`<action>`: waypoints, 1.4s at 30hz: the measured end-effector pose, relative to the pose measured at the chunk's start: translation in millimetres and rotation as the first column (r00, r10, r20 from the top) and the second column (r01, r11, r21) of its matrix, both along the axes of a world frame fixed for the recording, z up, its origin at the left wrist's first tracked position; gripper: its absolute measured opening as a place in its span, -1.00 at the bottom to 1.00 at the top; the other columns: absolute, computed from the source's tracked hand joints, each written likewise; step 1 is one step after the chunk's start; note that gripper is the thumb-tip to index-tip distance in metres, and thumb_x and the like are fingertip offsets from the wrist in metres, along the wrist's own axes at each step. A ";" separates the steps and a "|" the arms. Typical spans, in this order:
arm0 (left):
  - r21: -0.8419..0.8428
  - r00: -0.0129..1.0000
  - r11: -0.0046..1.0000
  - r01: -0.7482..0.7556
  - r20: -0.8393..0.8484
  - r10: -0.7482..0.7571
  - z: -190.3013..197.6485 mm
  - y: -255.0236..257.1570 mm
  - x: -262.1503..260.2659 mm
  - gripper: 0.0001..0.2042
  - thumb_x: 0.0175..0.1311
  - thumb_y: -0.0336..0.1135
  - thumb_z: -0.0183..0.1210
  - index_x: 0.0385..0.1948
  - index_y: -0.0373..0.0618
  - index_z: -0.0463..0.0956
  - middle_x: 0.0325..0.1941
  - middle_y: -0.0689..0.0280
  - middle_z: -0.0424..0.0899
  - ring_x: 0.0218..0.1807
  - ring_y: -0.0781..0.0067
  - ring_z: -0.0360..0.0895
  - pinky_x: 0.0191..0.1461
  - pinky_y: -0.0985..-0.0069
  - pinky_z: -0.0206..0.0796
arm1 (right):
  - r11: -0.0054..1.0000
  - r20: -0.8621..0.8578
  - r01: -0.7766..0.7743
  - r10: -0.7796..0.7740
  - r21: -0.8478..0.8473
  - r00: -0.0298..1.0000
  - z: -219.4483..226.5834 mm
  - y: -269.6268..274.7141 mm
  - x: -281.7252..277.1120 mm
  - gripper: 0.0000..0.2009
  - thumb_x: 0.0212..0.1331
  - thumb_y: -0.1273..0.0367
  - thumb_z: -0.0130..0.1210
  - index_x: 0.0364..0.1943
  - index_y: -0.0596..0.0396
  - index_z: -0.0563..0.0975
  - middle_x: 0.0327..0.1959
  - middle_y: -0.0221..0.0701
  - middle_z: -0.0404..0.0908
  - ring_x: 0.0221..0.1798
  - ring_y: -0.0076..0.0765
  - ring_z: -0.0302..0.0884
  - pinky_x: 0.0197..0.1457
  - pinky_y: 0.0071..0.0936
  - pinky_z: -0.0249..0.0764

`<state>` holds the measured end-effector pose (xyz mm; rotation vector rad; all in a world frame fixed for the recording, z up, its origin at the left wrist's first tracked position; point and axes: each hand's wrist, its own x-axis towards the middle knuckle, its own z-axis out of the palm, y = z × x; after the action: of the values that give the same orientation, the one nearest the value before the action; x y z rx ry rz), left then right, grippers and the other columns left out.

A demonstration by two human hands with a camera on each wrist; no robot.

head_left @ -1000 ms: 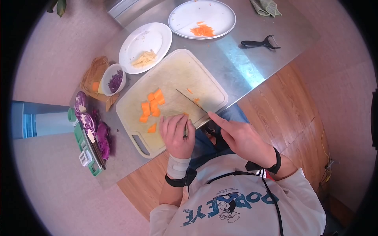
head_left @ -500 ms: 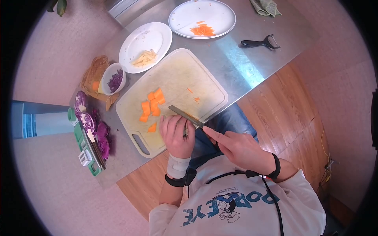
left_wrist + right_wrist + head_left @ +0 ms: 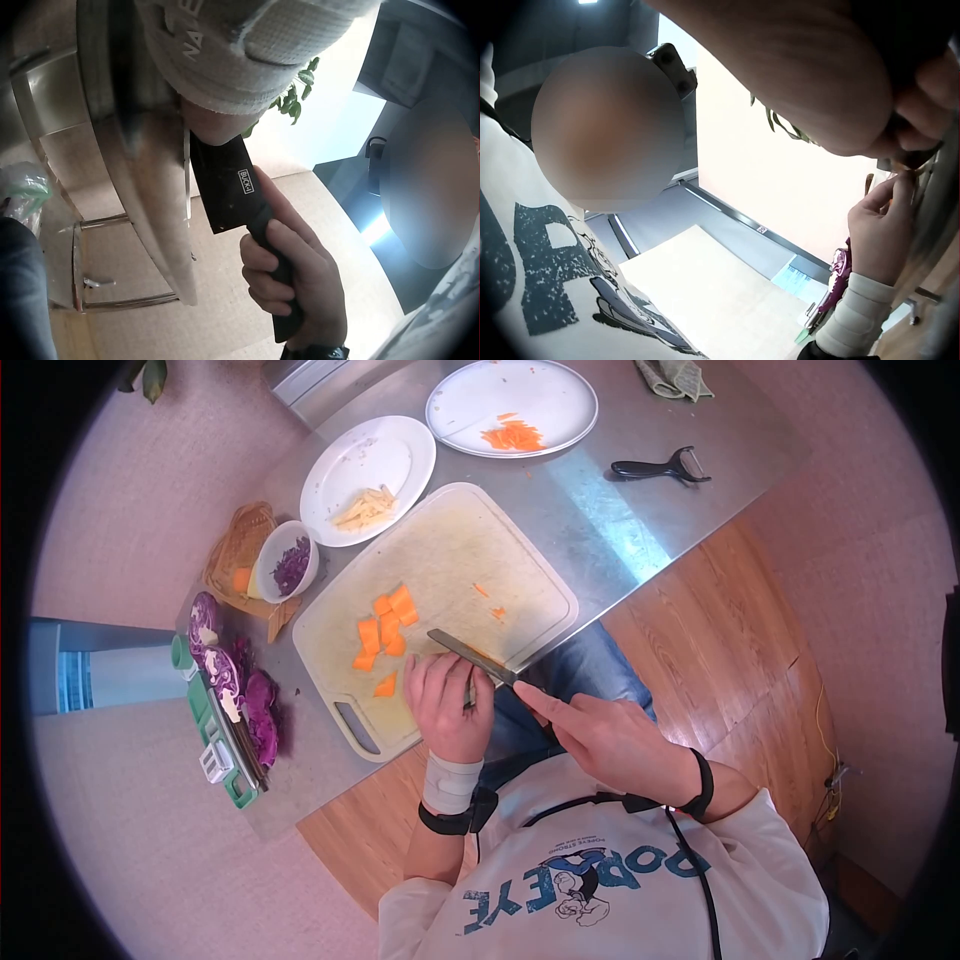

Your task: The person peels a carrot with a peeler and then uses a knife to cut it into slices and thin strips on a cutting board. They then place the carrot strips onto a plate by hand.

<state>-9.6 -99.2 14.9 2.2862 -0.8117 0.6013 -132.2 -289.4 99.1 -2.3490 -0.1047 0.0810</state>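
Observation:
Beside the near edge of the cutting board (image 3: 470, 540), the left hand (image 3: 450, 705) rests with bent fingers, pinching an orange carrot piece mostly hidden by fingers and blade. The right hand (image 3: 600, 735) grips the knife (image 3: 465, 652), its blade lying against the left fingertips. In the left wrist view the right hand (image 3: 304, 281) has its fingers round the black handle, below the dark blade (image 3: 225, 180). The right wrist view shows the left hand (image 3: 881, 232) with thumb and fingers together. Several carrot chunks (image 3: 390, 622) lie left of the blade, thin slivers (image 3: 481, 590) beyond it.
Behind the board stand a plate of pale strips (image 3: 400, 450) and a plate of carrot shreds (image 3: 450, 410). A bowl of shredded purple cabbage (image 3: 267, 575), a basket (image 3: 225, 555) and cabbage pieces (image 3: 262, 710) are at left. The black peeler (image 3: 645, 470) lies at right.
Since a second ago the right hand has brought the knife left and nearer the body, against the left fingers, its blade turned broader to view. Little differs from half a second ago.

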 end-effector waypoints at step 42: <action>-0.008 1.000 1.000 -0.004 -0.020 0.004 5.4 -4.1 -0.6 -0.81 0.20 -0.50 0.37 -0.15 -0.12 0.74 -0.05 0.30 0.73 0.09 0.16 0.63 0.52 -0.05 0.26 | 0.996 0.124 0.086 -0.089 0.032 0.988 -8.5 -9.2 14.3 -0.36 0.33 0.54 0.18 0.53 -0.09 0.43 -0.49 -0.25 0.56 -0.48 -0.03 0.60 -0.38 -0.13 0.56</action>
<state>-10.2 -103.3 20.3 2.2831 -0.7938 0.5822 -117.8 -298.6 90.6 -2.3273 -0.0633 -0.1103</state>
